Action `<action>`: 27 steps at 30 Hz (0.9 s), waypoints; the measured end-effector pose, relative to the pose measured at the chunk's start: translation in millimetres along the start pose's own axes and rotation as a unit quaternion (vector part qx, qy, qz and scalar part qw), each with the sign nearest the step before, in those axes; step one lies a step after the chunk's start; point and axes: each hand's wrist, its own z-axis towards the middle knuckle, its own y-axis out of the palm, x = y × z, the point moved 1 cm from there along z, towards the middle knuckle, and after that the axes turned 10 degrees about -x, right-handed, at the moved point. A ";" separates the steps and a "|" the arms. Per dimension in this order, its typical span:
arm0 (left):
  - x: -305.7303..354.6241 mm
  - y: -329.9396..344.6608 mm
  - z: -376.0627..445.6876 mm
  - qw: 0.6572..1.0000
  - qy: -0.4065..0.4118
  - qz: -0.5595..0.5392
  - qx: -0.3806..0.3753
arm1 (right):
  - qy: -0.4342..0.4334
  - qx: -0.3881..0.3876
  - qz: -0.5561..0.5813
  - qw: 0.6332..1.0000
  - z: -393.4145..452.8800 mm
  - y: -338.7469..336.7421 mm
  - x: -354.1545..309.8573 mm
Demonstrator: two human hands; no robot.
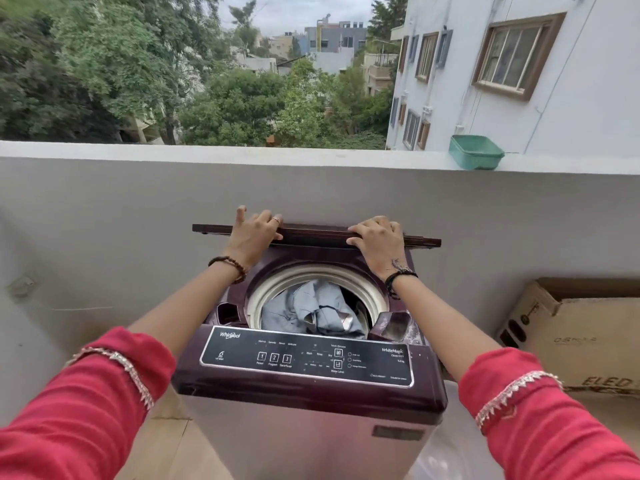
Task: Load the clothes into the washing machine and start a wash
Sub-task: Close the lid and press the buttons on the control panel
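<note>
The washing machine [311, 393] stands against the balcony wall [104, 209], a top-loader with a maroon top, a grey steel body and a black control panel [306, 358] facing the person. Its lid [315, 233] is raised and seen edge-on above the round white drum opening [317, 271]. Inside the drum lie the clothes [313, 311], crumpled grey-blue fabric piled toward the front.

The left hand [251, 235] rests on the lid's top edge, its fingers [265, 216] spread loosely and curled over the rim, a ring on one. The right hand [377, 242] grips the same edge further along, fingers [358, 233] closer together and hooked over the front. Both wrists wear bead bracelets; red sleeves cover the forearms.

A cardboard box [581, 336] sits to the right, and a green tub [476, 152] stands on the wall ledge.
</note>
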 end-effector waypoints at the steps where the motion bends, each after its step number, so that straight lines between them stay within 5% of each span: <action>1: 1.0 4.7 -4.5 1.000 0.002 0.007 -0.011 | 0.004 -0.009 0.012 1.000 -6.6 6.6 1.0; 11: 10.0 63.8 -50.5 0.979 0.051 -0.055 -0.188 | -0.013 -0.122 0.017 0.992 -65.1 74.1 6.0; 23: 26.9 122.8 -69.6 0.930 0.037 -0.181 -0.318 | 0.008 -0.300 0.109 0.948 -77.4 124.4 13.8; 27: 29.5 128.2 -67.6 0.925 0.025 -0.191 -0.327 | 0.040 -0.298 0.163 0.940 -78.6 129.8 14.4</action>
